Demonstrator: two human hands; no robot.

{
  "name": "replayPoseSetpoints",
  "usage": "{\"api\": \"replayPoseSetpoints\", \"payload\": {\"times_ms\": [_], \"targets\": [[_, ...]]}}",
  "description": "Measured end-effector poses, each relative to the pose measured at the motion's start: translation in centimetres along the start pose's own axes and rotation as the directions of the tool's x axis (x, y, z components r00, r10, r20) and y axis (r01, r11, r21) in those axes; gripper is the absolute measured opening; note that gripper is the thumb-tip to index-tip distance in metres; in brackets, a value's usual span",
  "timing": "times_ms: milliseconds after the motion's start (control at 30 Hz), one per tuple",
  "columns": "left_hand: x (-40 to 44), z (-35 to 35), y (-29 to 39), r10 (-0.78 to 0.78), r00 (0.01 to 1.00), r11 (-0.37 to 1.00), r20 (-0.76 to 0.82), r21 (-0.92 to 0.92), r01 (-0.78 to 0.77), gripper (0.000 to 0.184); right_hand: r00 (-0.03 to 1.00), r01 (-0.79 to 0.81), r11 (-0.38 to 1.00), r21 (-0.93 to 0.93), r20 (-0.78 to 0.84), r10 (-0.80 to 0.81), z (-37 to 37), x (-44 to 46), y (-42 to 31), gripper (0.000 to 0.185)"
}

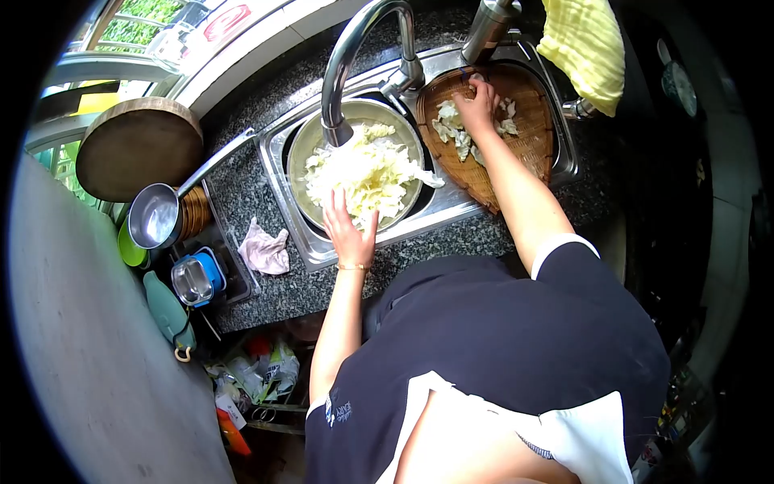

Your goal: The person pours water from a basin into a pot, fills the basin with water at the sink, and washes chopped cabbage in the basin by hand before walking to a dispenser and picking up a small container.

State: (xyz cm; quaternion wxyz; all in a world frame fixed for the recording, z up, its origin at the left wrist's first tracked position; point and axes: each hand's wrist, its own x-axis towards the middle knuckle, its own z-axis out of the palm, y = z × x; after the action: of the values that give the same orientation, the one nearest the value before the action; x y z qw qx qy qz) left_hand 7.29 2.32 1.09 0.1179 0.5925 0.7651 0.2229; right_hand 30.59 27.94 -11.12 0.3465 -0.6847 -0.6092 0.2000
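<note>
A round metal bowl [411, 202] heaped with torn, pale cabbage leaves [367, 173] sits in the left sink basin under the faucet [334, 105]. My left hand [351, 238] lies at the bowl's near side, fingers spread, their tips against the leaves. A woven bamboo basket [524, 153] rests tilted over the right basin, with a few cabbage pieces [449, 121] scattered in it. Inside this basket my right hand [480, 103] has its fingers curled around cabbage leaves, which the hand partly hides. One leaf hangs over the bowl's right edge.
Left of the sink lie a pink cloth [264, 248] and a saucepan [156, 216], its handle reaching toward the basin. A round wooden board [141, 149] leans by the window. Behind the basket stands a metal cylinder [490, 31]; a yellow cloth [584, 52] hangs at right.
</note>
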Motion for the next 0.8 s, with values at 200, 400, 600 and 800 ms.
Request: {"api": "replayPoseSetpoints", "payload": {"times_ms": [200, 400, 600, 800], "targets": [[8.8, -6.6, 6.7, 0.189, 0.886, 0.953, -0.423, -0.137, -0.269, 0.063, 0.946, 0.114, 0.987, -0.115, 0.316, -0.072, -2.2, -1.6, -3.2, 0.043], [13.3, -9.3, 5.6, 0.286, 0.854, 0.953, -0.435, 0.033, -0.302, 0.034, 0.717, 0.349, 0.919, -0.185, 0.684, -0.135, -5.5, -3.3, -4.1, 0.039], [15.4, -10.7, 5.4, 0.204, 0.803, 0.978, -0.561, 0.079, -0.194, 0.026, 0.709, 0.407, 0.840, -0.359, 0.704, -0.043, -8.4, -6.0, -2.6, 0.052], [8.3, -0.1, 6.1, 0.598, 0.799, 0.800, 0.058, -0.088, -0.593, 0.015, 0.735, 0.441, 0.873, -0.208, 0.642, -0.218, -7.0, -5.7, -0.5, 0.039]]}}
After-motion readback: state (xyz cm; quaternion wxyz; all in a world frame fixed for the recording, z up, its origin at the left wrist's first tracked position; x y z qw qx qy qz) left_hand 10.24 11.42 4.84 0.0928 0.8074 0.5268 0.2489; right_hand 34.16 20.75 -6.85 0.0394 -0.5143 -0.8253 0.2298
